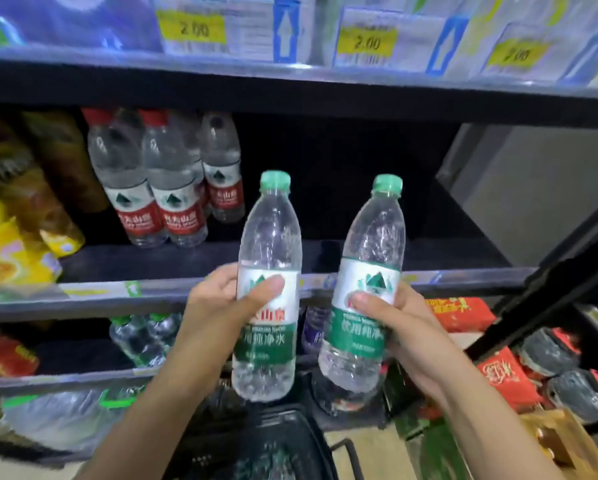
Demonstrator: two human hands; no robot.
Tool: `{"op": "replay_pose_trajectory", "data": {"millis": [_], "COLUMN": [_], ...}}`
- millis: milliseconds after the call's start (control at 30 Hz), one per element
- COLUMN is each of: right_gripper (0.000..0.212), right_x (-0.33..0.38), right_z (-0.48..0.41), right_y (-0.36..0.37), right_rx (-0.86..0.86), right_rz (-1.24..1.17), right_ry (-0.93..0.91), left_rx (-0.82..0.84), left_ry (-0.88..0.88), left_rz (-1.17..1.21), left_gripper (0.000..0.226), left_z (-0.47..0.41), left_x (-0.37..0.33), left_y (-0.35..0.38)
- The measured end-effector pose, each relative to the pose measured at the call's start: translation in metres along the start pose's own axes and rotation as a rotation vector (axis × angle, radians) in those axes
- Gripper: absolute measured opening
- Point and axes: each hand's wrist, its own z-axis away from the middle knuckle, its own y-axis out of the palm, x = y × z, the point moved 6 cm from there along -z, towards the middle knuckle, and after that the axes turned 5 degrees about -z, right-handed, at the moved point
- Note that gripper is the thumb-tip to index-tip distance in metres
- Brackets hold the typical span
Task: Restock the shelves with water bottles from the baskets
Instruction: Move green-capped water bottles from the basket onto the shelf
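Observation:
My left hand [221, 303] grips a clear water bottle [268, 244] with a green cap and green label, held upright in front of the middle shelf [360, 254]. My right hand [398, 327] grips a second green-capped water bottle [373, 237], tilted slightly right. Both bottles hover just before the shelf's front edge. The shelf space behind them is dark and bare. Below my arms sits a black basket [290, 441] holding more bottles, blurred.
Three red-label water bottles [166, 181] stand at the shelf's left, beside yellow tea bottles [20, 209]. Price tags [193, 29] line the upper shelf edge. Green-capped bottles [138, 337] stand on the lower shelf. Red boxes [464, 313] lie at the right.

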Motion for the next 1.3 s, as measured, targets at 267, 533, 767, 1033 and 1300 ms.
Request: {"op": "replay_pose_trajectory", "data": {"millis": [267,533,767,1033,1300], "right_gripper": [0.049,0.057,0.06,0.06,0.045], "right_x": [0.051,0.032,0.022,0.019,0.02], "right_z": [-0.109,-0.172,-0.173,-0.157,-0.158], "right_y": [0.005,0.003,-0.002,-0.009,0.005], "right_rx": [0.06,0.068,0.176,-0.087,-0.355], "right_rz": [-0.02,-0.01,-0.004,0.45,0.704], "right_ry": [-0.178,-0.189,-0.198,-0.201,-0.278], "left_rx": [-0.036,-0.122,-0.041,-0.138,-0.257], "left_ry": [0.157,0.239,0.249,0.178,0.245], "left_rz": [0.058,0.001,-0.111,-0.588,-0.859], "left_gripper": [0.039,0.055,0.063,0.07,0.04], "left_z": [-0.105,-0.157,-0.162,-0.151,-0.161], "left_x": [-0.025,-0.006,0.005,0.02,0.018], "left_y": [0.021,0.011,0.001,-0.011,-0.009]}}
